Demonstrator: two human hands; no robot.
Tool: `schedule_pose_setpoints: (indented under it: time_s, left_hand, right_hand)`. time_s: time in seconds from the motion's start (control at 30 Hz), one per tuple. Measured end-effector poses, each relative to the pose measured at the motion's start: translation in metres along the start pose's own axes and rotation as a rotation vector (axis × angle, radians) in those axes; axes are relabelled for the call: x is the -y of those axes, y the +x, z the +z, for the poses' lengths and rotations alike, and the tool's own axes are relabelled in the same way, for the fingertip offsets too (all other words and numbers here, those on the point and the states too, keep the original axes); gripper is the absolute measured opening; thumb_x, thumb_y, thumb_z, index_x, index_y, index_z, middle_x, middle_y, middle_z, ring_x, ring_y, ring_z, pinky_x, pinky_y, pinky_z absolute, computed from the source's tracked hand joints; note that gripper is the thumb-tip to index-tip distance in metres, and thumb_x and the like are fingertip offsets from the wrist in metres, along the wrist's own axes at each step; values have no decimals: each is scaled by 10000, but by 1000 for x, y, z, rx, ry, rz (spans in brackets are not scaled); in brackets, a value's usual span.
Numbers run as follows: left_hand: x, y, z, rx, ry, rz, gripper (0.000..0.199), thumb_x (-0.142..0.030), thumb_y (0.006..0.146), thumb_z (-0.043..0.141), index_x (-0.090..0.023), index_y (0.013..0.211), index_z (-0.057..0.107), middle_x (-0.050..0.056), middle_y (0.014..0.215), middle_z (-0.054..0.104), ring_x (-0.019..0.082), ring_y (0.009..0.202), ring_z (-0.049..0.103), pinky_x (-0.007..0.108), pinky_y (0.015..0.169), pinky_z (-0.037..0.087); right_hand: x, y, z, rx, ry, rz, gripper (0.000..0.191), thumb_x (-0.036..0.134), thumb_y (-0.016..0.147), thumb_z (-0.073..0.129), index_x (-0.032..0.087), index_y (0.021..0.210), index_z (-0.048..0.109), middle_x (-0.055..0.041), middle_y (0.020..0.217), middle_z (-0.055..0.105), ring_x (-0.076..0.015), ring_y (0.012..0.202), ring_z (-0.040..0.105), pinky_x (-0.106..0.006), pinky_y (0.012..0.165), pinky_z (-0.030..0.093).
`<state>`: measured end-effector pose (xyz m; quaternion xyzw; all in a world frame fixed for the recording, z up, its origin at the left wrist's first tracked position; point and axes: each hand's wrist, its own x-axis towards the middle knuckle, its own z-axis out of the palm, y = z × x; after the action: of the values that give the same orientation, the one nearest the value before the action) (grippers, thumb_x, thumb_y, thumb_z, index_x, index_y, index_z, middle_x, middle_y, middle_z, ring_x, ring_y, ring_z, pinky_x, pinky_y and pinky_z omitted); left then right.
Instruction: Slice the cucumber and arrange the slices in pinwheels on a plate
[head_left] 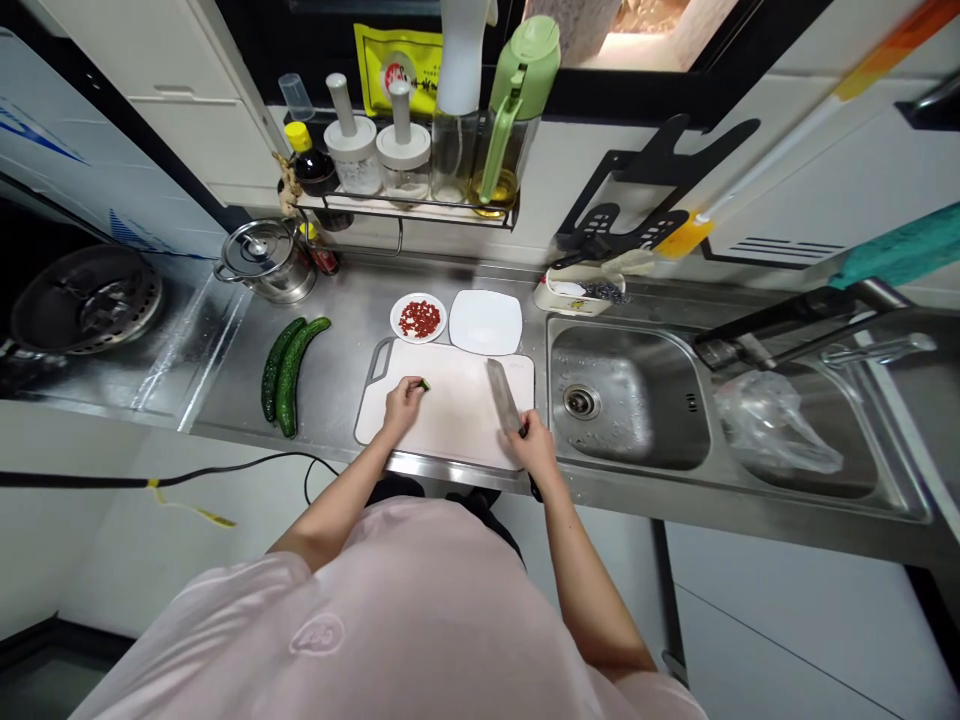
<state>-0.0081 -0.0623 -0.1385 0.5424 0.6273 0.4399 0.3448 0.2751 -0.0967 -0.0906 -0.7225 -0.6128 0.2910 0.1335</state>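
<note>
My left hand [403, 405] is over the left part of a white cutting board [457, 405], its fingers pinching a small green piece [425, 384]. My right hand [534, 440] is closed round the handle of a knife [502, 395], whose blade points away from me over the board's right side. Two whole cucumbers, one [279, 370] beside the other [292, 380], lie on the steel counter to the left. Behind the board stand a round plate of chopped red pieces [419, 318] and a white square plate [485, 322] with nothing on it.
A lidded pot [268, 262] and a pan [86, 300] stand at the left. The sink [630, 400] is right of the board, with a plastic bag [780, 420] in its second basin. A rack [420, 208] holds bottles and jars above the counter.
</note>
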Motion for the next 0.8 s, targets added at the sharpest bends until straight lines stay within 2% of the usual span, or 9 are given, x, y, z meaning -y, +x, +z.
schedule_pose_setpoints:
  time_s: [0.17, 0.4, 0.6, 0.8]
  left_hand:
    - [-5, -2, 4, -24, 282, 171, 178, -275, 877, 516, -197, 973, 645, 71, 946, 656, 173, 884, 605, 307, 771, 484]
    - [-2, -4, 4, -53, 333, 295, 224, -275, 909, 463, -210, 1018, 647, 68, 951, 657, 175, 912, 603, 327, 824, 479]
    - [3, -4, 6, -77, 316, 318, 201, -265, 904, 473, -208, 969, 654, 58, 931, 660, 165, 906, 601, 318, 827, 478]
    - [1, -5, 6, -58, 286, 287, 193, -297, 889, 500, -219, 970, 656, 63, 941, 655, 176, 922, 599, 335, 848, 469]
  right_hand:
    - [38, -4, 6, 140, -161, -95, 194, 299, 878, 381, 205, 956, 532, -41, 802, 647, -177, 750, 582, -231, 619, 310]
    - [79, -10, 11, 279, -424, -181, 323, 363, 975, 264, 198, 1068, 527, -83, 903, 668, -206, 815, 623, -261, 661, 346]
    - [97, -11, 11, 368, -497, -209, 354, 369, 998, 206, 198, 1132, 485, -96, 969, 655, -199, 875, 619, -272, 709, 374]
    - [102, -13, 16, 357, -515, -274, 355, 347, 1003, 173, 188, 1131, 464, -106, 1043, 607, -195, 875, 621, -281, 716, 401]
